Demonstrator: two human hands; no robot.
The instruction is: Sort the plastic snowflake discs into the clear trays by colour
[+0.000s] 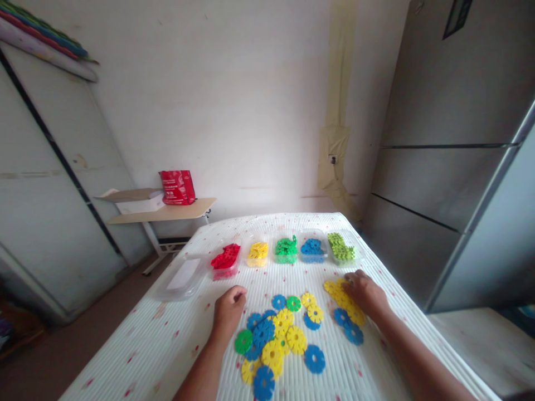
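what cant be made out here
In the head view:
Left bare hand: curled fingers hide its palm
Right bare hand: its back hides any grip
Overlapping blue and yellow notched plastic discs: upper ones partly hide lower
Glossy red bag: lettering too small
Silver metal refrigerator: cut off by top edge

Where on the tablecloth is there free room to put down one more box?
The widest bare patch of tablecloth lies left of the left hand, on the near side of the flat clear plastic piece. A narrower strip runs between the filled boxes and the loose discs. Between the hands the discs overlap, and yellow discs crowd the right hand.
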